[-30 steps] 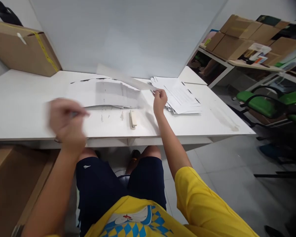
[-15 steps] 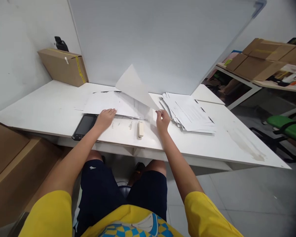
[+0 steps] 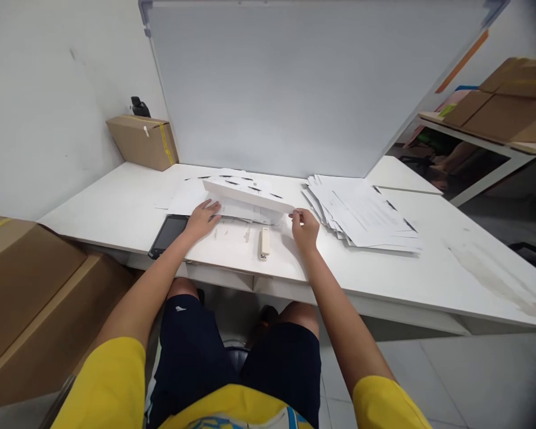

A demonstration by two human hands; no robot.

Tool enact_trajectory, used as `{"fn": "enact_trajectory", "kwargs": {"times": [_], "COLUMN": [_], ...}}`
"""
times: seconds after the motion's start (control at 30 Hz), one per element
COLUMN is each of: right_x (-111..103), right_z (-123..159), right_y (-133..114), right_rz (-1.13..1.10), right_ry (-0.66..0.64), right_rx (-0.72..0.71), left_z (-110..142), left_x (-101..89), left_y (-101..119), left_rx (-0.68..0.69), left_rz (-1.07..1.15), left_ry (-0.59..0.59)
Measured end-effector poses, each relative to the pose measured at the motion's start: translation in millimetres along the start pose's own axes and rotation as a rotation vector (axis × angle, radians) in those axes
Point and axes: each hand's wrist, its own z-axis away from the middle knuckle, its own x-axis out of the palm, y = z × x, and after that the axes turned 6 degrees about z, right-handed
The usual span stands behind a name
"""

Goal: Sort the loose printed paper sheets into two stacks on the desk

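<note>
My right hand (image 3: 306, 229) pinches the near right corner of a white paper sheet (image 3: 245, 193), which is lifted and slanting over other papers (image 3: 183, 195) on the white desk. Fingers outstretched, my left hand (image 3: 204, 218) lies flat on the near edge of those lower papers. A cream stapler (image 3: 264, 243) sits on the desk between my two hands. Partly beneath my left wrist is a black phone-like device (image 3: 168, 234) with a dark screen. An uneven stack of printed papers (image 3: 361, 211) rests to the right of my right hand.
A cardboard box (image 3: 143, 142) with yellow tape stands at the desk's back left, a black bottle top (image 3: 139, 107) behind it. A whiteboard (image 3: 272, 89) rises along the back edge. Larger cartons (image 3: 27, 286) are at the lower left; another table (image 3: 477, 137) holds boxes at right.
The sheet in my right hand has dropped from a raised, curled position to lie lower over the papers. My view has turned slightly left, shifting everything rightward.
</note>
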Motion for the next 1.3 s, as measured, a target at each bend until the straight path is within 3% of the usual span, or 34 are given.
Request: {"fn": "enact_trajectory", "kwargs": {"times": [0.2, 0.47, 0.57, 0.67, 0.8, 0.97, 1.13, 1.23, 1.3], "right_x": [1.9, 7.3, 8.9, 8.9, 6.6, 4.7, 7.2, 9.4, 9.6], "right_z": [-3.0, -3.0, -3.4, -3.5, -3.7, -5.4, -3.0, -2.8, -6.1], "right_y": [1.9, -2.7, -7.7, -13.5, -20.1, -22.4, -22.6, -20.6, -16.8], "right_rz": [0.039, 0.046, 0.035, -0.035, -0.153, -0.278, -0.301, -0.292, -0.303], "right_ry": [-0.028, -0.063, -0.112, -0.208, -0.358, -0.435, -0.511, -0.44, -0.319], "right_rx": [-0.019, -0.088, -0.169, -0.242, -0.221, -0.078, 0.013, 0.021, 0.155], "left_z": [-9.0, -31.0, -26.3, -15.4, -10.9, -25.0, -32.8, -33.4, -30.4], "left_x": [-5.6, -37.7, -43.3, -37.9, -21.4, -7.7, -4.3, -6.7, -9.9], "left_y": [-8.1, 0.8, 15.5, 34.6, 52.8, 56.3, 55.6, 60.0, 65.9], "left_rx": [0.033, 0.32, 0.493, 0.588, 0.537, 0.389, 0.219, 0.209, 0.208], "left_rz": [-0.019, -0.446, -0.485, -0.441, -0.369, -0.38, -0.407, -0.427, -0.421], "left_ry": [-0.027, -0.227, -0.179, -0.042, 0.081, -0.049, -0.062, -0.071, -0.026]}}
